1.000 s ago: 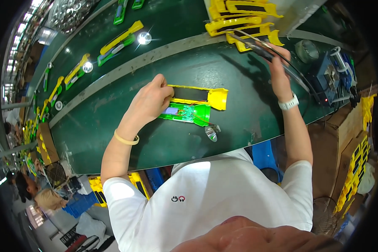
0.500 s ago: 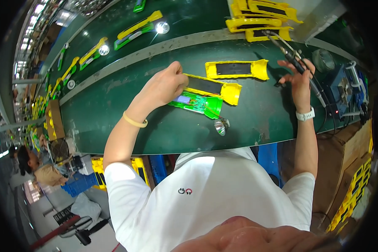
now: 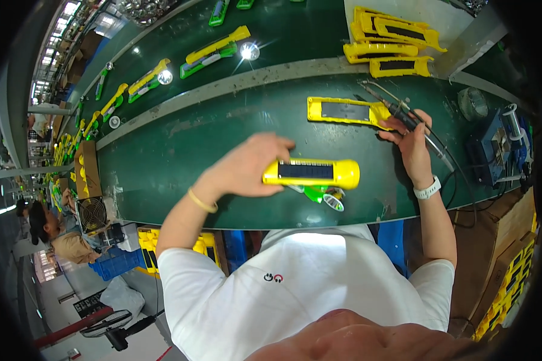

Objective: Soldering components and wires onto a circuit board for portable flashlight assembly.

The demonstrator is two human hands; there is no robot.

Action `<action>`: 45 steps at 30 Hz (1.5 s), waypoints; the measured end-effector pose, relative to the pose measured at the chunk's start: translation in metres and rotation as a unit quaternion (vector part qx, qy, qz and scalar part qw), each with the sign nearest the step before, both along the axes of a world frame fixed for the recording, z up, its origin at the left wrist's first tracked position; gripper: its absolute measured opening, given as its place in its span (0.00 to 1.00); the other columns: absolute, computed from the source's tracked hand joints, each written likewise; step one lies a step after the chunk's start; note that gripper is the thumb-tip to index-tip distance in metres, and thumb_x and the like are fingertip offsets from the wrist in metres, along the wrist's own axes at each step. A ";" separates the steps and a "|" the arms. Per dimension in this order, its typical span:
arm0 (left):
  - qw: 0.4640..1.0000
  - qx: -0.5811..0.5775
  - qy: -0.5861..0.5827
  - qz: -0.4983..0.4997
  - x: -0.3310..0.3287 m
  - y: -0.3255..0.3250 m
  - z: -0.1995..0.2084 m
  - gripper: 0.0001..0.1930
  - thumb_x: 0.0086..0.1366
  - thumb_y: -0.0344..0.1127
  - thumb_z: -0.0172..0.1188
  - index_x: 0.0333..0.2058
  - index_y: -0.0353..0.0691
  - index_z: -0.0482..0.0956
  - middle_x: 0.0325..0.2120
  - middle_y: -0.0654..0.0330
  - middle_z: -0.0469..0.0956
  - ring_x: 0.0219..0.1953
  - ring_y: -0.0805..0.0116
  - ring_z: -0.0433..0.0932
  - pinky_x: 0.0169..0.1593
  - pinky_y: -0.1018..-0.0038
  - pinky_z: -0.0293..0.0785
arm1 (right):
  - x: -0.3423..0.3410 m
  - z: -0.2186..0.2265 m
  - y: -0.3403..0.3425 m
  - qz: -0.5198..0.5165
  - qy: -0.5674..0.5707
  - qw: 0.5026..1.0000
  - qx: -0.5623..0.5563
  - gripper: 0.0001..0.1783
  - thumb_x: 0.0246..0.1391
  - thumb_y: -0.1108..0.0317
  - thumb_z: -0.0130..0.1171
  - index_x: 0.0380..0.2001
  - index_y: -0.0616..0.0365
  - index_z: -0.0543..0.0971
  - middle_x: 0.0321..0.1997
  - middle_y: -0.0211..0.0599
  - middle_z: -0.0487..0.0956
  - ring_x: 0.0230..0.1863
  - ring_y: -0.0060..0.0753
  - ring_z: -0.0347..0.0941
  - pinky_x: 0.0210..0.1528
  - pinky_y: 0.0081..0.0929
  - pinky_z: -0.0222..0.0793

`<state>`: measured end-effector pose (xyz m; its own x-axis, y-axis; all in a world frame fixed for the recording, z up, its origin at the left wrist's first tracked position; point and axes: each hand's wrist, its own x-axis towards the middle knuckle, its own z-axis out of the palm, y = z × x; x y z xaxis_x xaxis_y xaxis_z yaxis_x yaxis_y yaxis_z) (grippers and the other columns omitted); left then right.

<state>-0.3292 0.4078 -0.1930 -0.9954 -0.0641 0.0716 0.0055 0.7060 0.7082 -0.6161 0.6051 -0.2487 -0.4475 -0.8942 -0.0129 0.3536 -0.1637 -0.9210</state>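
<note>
My left hand (image 3: 247,165) is closed on the left end of a yellow flashlight casing half (image 3: 347,174), whose outer face with a dark solar panel is turned up. Under it, mostly hidden, lies a green casing half (image 3: 313,192). A round reflector lamp (image 3: 333,203) sits at the green half's near right end. In my right hand (image 3: 414,147) is a soldering iron (image 3: 406,115) with a thin metal tube alongside, its tip pointing up and left. The fingers of that hand reach the right end of a second yellow casing half (image 3: 343,111), which lies with its hollow side up.
Several yellow casing halves (image 3: 400,66) are piled at the far right. Beyond a grey rail (image 3: 223,80), a row of yellow-and-green flashlights (image 3: 211,55) runs leftward. A blue soldering station (image 3: 489,147) with a solder spool stands right. Another person (image 3: 66,243) sits far left.
My left hand has brought the yellow casing half nearer and turned it over, covering most of the green half. My right hand has moved left with the iron to the second casing half.
</note>
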 end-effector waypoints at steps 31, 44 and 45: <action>0.810 -0.346 -0.172 0.442 -0.204 -0.328 -0.101 0.15 0.57 0.32 0.51 0.42 0.34 0.65 0.40 0.43 0.72 0.44 0.44 0.73 0.46 0.56 0.70 | -0.005 -0.005 0.003 -0.044 0.066 0.996 0.041 0.29 0.57 0.46 0.46 0.48 0.57 0.55 0.49 0.45 0.64 0.47 0.42 0.72 0.47 0.40 0.71; 0.994 -0.058 0.060 0.064 -0.020 -0.006 -0.022 0.13 0.49 0.29 0.63 0.28 0.40 0.65 0.44 0.50 0.72 0.49 0.48 0.69 0.52 0.59 0.66 | 0.014 0.001 -0.012 0.006 -0.065 0.994 0.089 0.20 0.63 0.52 0.36 0.50 0.55 0.56 0.41 0.46 0.72 0.42 0.39 0.74 0.45 0.34 0.69; 0.992 -0.071 0.074 0.077 -0.016 0.005 -0.026 0.14 0.48 0.29 0.63 0.28 0.40 0.65 0.44 0.51 0.72 0.49 0.48 0.69 0.53 0.58 0.65 | 0.024 0.005 -0.017 0.029 -0.074 0.994 0.079 0.20 0.63 0.52 0.36 0.50 0.55 0.56 0.42 0.47 0.72 0.43 0.39 0.74 0.43 0.31 0.68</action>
